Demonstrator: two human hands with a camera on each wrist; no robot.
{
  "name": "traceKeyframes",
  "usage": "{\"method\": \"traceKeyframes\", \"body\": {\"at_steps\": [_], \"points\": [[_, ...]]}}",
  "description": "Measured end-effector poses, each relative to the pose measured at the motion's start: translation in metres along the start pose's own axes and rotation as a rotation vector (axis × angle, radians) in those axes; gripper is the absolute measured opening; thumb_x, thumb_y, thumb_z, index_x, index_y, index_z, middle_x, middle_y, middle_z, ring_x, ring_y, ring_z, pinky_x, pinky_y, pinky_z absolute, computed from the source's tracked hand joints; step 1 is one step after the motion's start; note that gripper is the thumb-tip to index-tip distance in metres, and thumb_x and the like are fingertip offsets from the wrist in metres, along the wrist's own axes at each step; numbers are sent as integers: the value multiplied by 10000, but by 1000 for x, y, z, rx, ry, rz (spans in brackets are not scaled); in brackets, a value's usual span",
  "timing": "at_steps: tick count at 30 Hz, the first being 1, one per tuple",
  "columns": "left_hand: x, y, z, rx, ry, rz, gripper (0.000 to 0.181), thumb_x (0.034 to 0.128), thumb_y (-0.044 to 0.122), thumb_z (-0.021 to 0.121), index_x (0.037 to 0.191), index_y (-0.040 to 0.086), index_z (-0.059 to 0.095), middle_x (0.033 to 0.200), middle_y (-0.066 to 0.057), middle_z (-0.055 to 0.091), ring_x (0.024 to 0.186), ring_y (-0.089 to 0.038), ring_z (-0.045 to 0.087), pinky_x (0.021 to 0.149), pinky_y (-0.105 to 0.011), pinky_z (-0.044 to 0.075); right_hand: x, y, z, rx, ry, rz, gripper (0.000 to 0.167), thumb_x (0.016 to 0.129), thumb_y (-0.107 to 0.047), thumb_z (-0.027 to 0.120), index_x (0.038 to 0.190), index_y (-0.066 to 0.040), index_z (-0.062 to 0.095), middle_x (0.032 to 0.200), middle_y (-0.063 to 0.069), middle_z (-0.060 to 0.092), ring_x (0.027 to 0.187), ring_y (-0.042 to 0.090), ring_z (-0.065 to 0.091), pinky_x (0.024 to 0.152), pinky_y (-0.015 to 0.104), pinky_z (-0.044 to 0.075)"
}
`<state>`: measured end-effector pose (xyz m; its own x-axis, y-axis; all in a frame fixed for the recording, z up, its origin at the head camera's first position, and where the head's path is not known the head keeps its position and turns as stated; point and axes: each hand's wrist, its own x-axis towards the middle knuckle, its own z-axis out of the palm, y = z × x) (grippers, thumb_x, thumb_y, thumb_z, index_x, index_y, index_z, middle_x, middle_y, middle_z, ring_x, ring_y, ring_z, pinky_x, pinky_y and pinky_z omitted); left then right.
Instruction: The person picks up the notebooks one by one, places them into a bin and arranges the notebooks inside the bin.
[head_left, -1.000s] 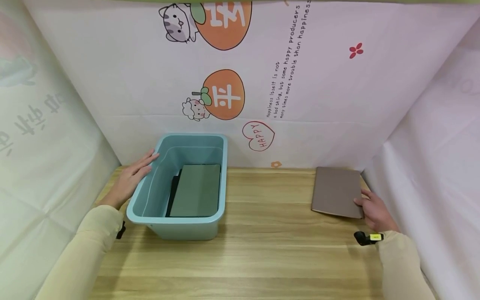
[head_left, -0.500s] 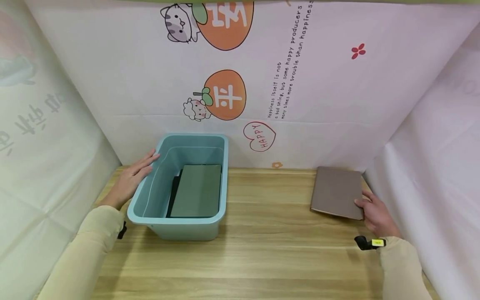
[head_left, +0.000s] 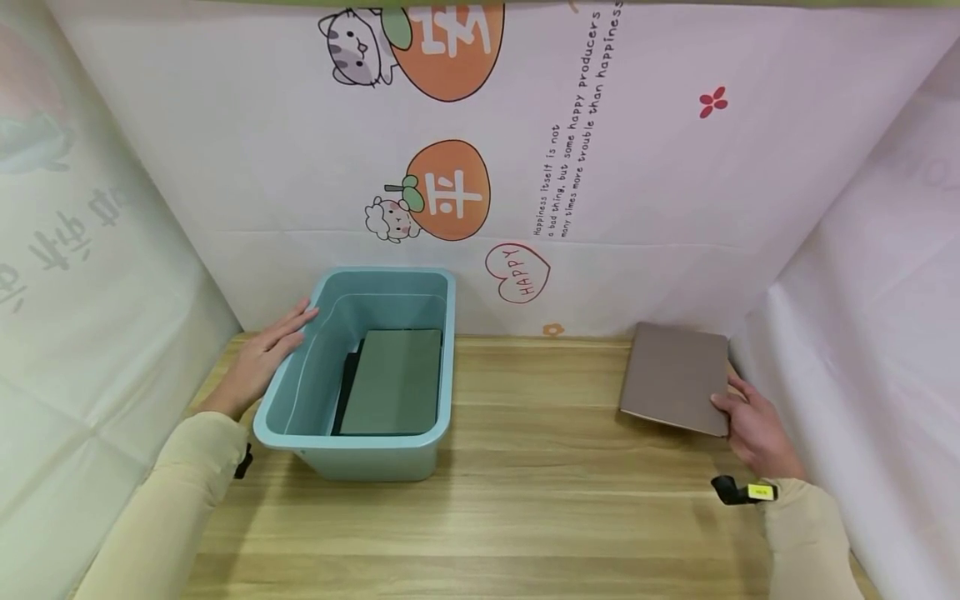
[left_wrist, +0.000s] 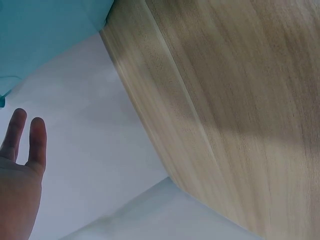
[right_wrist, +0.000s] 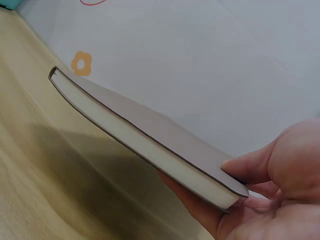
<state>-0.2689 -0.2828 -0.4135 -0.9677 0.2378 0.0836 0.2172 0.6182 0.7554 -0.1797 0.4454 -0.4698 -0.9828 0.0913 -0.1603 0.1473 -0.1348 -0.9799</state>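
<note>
A brown-covered notebook [head_left: 675, 379] is held by my right hand [head_left: 757, 425] at its right edge, thumb on top and fingers underneath. In the right wrist view the notebook [right_wrist: 145, 135] shows its pale page edges, tilted above the table with a shadow below. At the left stands a light blue plastic bin [head_left: 367, 458]. My left hand [head_left: 258, 367] rests with straight fingers on the bin's left rim. Inside the bin lies a green notebook [head_left: 393, 382], with a black item [head_left: 347, 392] partly hidden beneath it. Two straight fingers of the left hand [left_wrist: 22, 185] show in the left wrist view.
The wooden table [head_left: 540, 467] stretches between the bin and the right hand. White printed cloth [head_left: 615, 275] hangs behind it, with cloth walls at both sides. A dark wrist camera [head_left: 742, 490] sits at the right wrist.
The brown notebook has risen off the table, its far edge shifting up and slightly right with my right hand. My left hand and the bin have stayed in place.
</note>
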Motion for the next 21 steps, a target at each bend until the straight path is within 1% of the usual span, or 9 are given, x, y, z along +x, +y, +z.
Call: {"method": "traceKeyframes", "body": {"at_steps": [4,9,11,13,16,18,21], "points": [[0,0,0,5,1,1,474,1096,485,380,1567,447,343,1704,189,124,1618,-261,85,1233,-705,118,-2,-4,4,41,-26,-32,848,1062,-55,492,1619,-51,-147,1030,-193,680,928,-12,667,748,183,574],[-1,3,0,12,4,0,469,1092,500,374,1560,464,344,1703,190,132,1618,-263,94,1230,-708,127,-5,-10,9,59,-48,-38,863,1065,-60,494,1617,-88,-169,1071,-208,667,947,-17,671,751,183,577],[-1,3,0,12,5,-2,470,1092,502,374,1560,465,344,1703,190,133,1617,-260,95,1229,-709,127,-5,-12,12,45,-55,-30,869,1069,-80,495,1617,-108,-179,1096,-219,644,957,-24,668,758,182,575],[-1,3,0,9,3,-3,471,1093,498,374,1562,460,344,1704,189,133,1617,-257,96,1231,-706,130,-6,-14,14,15,-56,-20,876,1073,-108,497,1616,-124,-190,1131,-240,584,973,-51,648,773,167,562],[-1,2,0,6,2,-1,472,1096,490,373,1565,450,345,1704,186,136,1616,-249,101,1236,-695,136,-8,-18,18,-39,-53,-13,878,1080,-150,496,1616,-129,-199,1179,-215,496,991,-84,615,790,142,537],[0,2,0,3,2,1,472,1097,484,373,1566,445,347,1704,186,137,1616,-245,104,1239,-688,140,-8,-21,21,-63,-56,-26,879,1081,-167,499,1617,-120,-196,1195,-194,473,999,-91,605,800,132,526],[0,2,0,2,2,1,472,1098,479,374,1567,441,349,1705,180,139,1615,-246,105,1239,-687,140,-9,-25,25,-44,-68,-52,872,1081,-161,497,1621,-115,-187,1204,-187,501,1000,-65,619,803,141,536]]}}
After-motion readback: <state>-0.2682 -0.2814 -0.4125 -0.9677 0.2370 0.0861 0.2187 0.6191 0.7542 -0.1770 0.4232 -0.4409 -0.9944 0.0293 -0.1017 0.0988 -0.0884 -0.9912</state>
